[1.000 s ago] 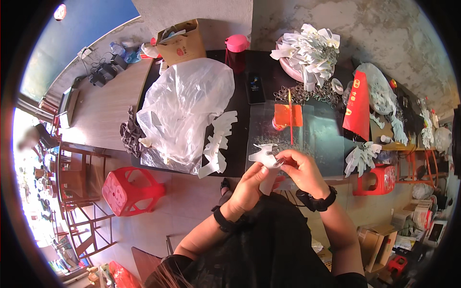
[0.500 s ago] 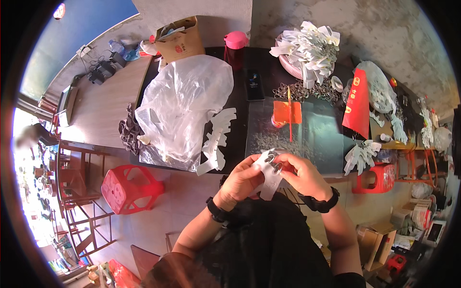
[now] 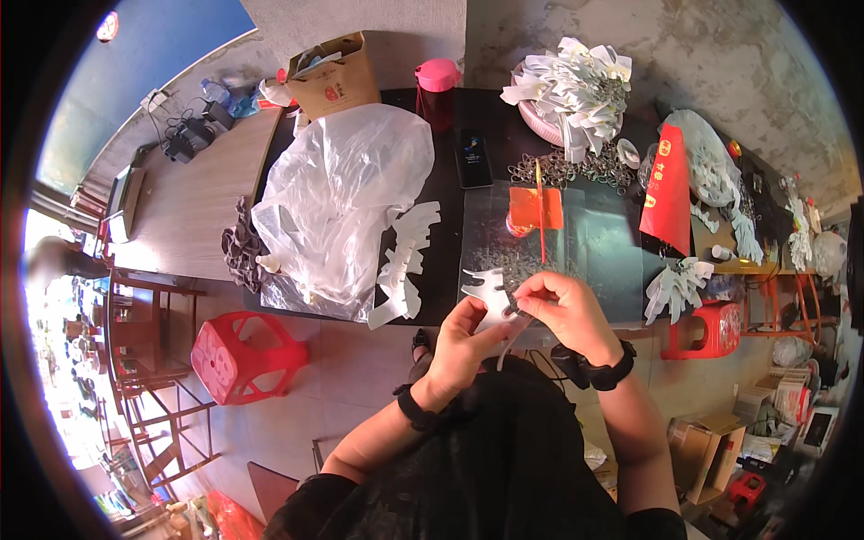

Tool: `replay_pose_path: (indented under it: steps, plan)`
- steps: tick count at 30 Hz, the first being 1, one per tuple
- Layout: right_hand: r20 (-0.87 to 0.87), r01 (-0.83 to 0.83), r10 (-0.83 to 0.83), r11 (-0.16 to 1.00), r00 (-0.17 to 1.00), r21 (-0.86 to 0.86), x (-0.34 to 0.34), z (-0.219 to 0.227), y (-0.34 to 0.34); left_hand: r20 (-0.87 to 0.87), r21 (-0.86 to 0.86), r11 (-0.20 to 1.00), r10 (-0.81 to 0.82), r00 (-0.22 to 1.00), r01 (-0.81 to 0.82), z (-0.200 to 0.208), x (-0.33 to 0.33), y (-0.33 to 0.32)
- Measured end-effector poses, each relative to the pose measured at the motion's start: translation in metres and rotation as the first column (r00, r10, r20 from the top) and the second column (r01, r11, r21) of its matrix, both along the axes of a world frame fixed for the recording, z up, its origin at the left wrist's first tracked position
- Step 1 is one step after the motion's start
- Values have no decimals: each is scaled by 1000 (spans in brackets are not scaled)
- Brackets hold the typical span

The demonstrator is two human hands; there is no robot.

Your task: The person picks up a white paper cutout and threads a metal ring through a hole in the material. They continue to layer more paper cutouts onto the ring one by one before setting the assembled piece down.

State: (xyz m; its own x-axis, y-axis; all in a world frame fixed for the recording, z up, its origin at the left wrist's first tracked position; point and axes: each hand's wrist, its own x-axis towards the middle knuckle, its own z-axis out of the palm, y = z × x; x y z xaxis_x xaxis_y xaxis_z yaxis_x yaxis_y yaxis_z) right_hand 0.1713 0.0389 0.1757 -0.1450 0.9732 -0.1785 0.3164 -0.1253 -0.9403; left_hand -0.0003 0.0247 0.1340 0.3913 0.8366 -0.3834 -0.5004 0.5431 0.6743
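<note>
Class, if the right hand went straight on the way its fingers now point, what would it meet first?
Most likely the white cut piece in the left hand: the right hand points up and leftward in the picture, its fingers appearing at the piece's edge, though depth is hard to judge.

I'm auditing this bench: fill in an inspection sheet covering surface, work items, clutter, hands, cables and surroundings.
Surface: dark table, partly under a clear mat.
Work items: white piece in hand; white strips heaped in pink basin; dark rings piled nearby.
Clutter: clear plastic bag, phone.
Hands: left hand holds white piece; right hand pinches at its edge, grip unclear.
Cables: adapters and cables at wooden table's far edge.
Surroundings: red stool, cardboard box.
</note>
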Motion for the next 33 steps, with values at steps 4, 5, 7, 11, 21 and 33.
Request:
replay_pose_path:
  steps: [4, 5, 7, 11, 21, 33]
  plan:
    - [-1, -9, 9, 1000, 1000, 6, -4, 0, -2, 85, -195, 979, -50, 995, 66, -5, -3, 3]
    - [39, -16, 15, 1000, 999, 15, -7, -1, -3, -29, -147, 986, -81, 996, 76, -12, -4, 2]
    - [87, -13, 10, 1000, 996, 25, -10, -1, -5, -145, -101, 991, -101, 984, 87, -15, -1, -3]
    - [146, -7, -13, 991, 989, 130, -16, -9, -9, -166, 78, 991, 121, 979, -109, -8, 11, -12]
    - [82, -114, 105, 987, 991, 114, -6, -1, -9, 88, -93, 986, 145, 985, -137, -20, -7, -1]
    - [3, -26, 26, 992, 1000, 124, -6, -2, -4, 126, -72, 995, 84, 988, -76, -7, 3, -2]
